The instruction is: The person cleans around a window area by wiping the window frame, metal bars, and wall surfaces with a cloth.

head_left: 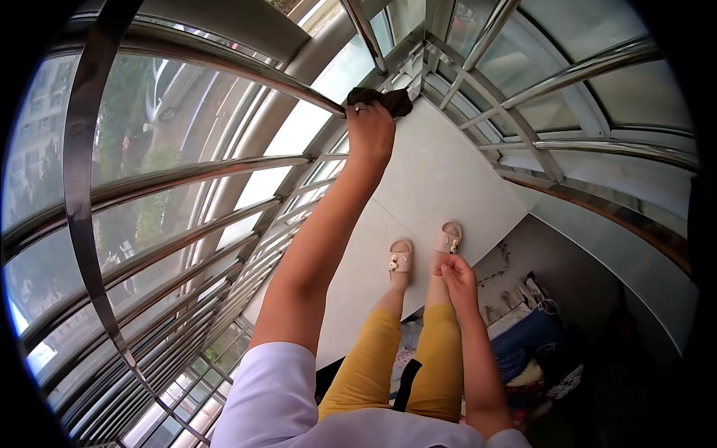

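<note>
My left hand (371,134) reaches far forward, its fingers closed round a dark cloth (396,101). The cloth is bunched against the end of a shiny metal bar (314,95) of the railing; its underside is hidden by my fingers. Lower down, my right hand (458,280) hangs in front of my right shin. Its fingers are curled, with thumb and fingertips drawn together, and nothing shows between them.
Metal railing bars (202,170) run along the left, with glass and a street beyond. Barred windows (575,97) close off the right. My sandals (400,255) stand on the pale tiled floor (418,172). Folded fabrics (526,332) lie in the recess at lower right.
</note>
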Demonstrator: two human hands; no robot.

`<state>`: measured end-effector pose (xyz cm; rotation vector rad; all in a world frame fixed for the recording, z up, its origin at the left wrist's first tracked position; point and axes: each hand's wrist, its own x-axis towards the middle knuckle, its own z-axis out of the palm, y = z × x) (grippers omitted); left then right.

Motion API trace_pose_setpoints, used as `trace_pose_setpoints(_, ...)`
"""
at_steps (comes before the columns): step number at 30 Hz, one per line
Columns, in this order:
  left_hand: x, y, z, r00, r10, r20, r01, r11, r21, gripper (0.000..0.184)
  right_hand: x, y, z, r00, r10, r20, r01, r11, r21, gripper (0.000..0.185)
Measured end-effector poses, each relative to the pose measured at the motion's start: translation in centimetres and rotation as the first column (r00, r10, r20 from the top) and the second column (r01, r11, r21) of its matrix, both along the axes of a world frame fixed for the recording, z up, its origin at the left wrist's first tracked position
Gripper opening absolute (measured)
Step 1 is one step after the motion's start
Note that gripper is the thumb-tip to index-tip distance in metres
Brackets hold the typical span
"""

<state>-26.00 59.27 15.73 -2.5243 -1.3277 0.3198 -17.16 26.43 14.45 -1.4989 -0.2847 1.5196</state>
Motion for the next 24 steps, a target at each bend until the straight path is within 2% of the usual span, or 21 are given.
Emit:
trace_pose_setpoints(3,-1.9,-5.9,2.0,0.949,0.141,0.283,-0.028,0.929,-0.368,0.027,0.3,3.8,0.7,0.996,0.017,-0.083,-0.020,0.999,-0.035,0.030)
trace_pose_setpoints(4,-2.5,-8.1,2.1,0.913,0.192,0.360,-0.025,0.907,-0.419,0.036,0.1,5.7,1.7,0.996,0.015,-0.083,-0.018,0.999,-0.033,0.030)
trace_pose_setpoints(6,-2.9,-12.0,2.2,0.833,0.277,0.480,-0.040,0.894,-0.447,0.054,-0.4,10.1,3.8,0.942,-0.184,-0.280,0.146,0.978,-0.151,0.045)
trace_pose_setpoints(7,-2.8,-13.3,2.6,0.817,0.328,0.475,-0.044,0.856,-0.515,0.058,-0.7,11.2,2.9,0.908,-0.170,-0.383,0.136,0.984,-0.115,0.054)
trace_pose_setpoints(9,-2.8,-15.4,2.5,0.748,0.308,0.588,0.099,0.824,-0.557,0.055,-1.3,13.1,1.5,0.846,-0.217,-0.486,0.199,0.976,-0.088,0.045)
trace_pose_setpoints(11,-3.7,-13.8,3.1,0.724,0.329,0.606,0.159,0.776,-0.611,0.054,-2.0,14.1,-0.6,0.883,-0.344,-0.320,0.349,0.936,-0.044,0.038)
trace_pose_setpoints(12,-4.4,-12.6,3.4,0.700,0.352,0.622,0.218,0.724,-0.655,0.055,-1.4,14.3,-0.9,0.873,-0.325,-0.365,0.331,0.942,-0.046,0.034)
trace_pose_setpoints(13,-5.3,-10.6,3.1,0.760,0.283,0.585,0.112,0.830,-0.547,0.056,-0.9,14.8,-1.1,0.886,-0.329,-0.326,0.324,0.943,-0.071,0.029)
trace_pose_setpoints(14,-6.4,-8.4,2.7,0.787,0.224,0.575,0.026,0.919,-0.393,0.057,-0.4,15.1,-1.7,0.937,-0.277,-0.212,0.272,0.961,-0.054,0.027)
trace_pose_setpoints(15,-7.0,-6.1,2.7,0.865,0.262,0.428,-0.119,0.936,-0.331,0.062,0.3,15.4,-2.3,0.971,-0.220,-0.095,0.217,0.975,-0.045,0.024)
trace_pose_setpoints(16,-7.5,-4.1,2.1,0.909,0.276,0.311,-0.186,0.939,-0.288,0.063,1.1,15.9,-2.7,0.992,-0.121,0.036,0.123,0.991,-0.055,0.021)
trace_pose_setpoints(17,-8.1,-2.4,1.6,0.933,0.226,0.280,-0.164,0.960,-0.228,0.064,1.9,16.3,-3.8,0.990,-0.011,0.141,0.026,0.994,-0.105,0.021)
trace_pose_setpoints(18,-8.7,-1.0,-0.2,0.941,0.268,0.209,-0.223,0.951,-0.215,0.071,2.6,17.0,-4.5,0.964,0.069,0.257,-0.037,0.991,-0.126,0.026)
trace_pose_setpoints(19,-9.4,0.1,-1.8,0.941,0.265,0.210,-0.220,0.952,-0.215,0.071,3.0,17.8,-5.0,0.918,0.148,0.368,-0.097,0.983,-0.155,0.031)
trace_pose_setpoints(21,-10.4,1.6,-4.0,0.938,0.328,0.108,-0.277,0.902,-0.331,0.077,4.4,20.1,-3.7,0.927,0.162,0.337,-0.137,0.986,-0.097,0.042)
trace_pose_setpoints(22,-9.8,2.1,-3.4,0.899,0.432,0.067,-0.357,0.814,-0.458,0.065,4.8,21.7,-2.1,0.915,0.163,0.369,-0.150,0.987,-0.065,0.047)
trace_pose_setpoints(23,-9.7,2.5,-3.2,0.900,0.431,0.067,-0.355,0.813,-0.461,0.065,5.2,23.4,-0.7,0.904,0.150,0.400,-0.150,0.988,-0.032,0.045)
trace_pose_setpoints(24,-9.9,2.9,-3.2,0.901,0.432,0.039,-0.356,0.788,-0.502,0.057,5.5,25.1,0.4,0.879,0.104,0.465,-0.134,0.990,0.032,0.043)
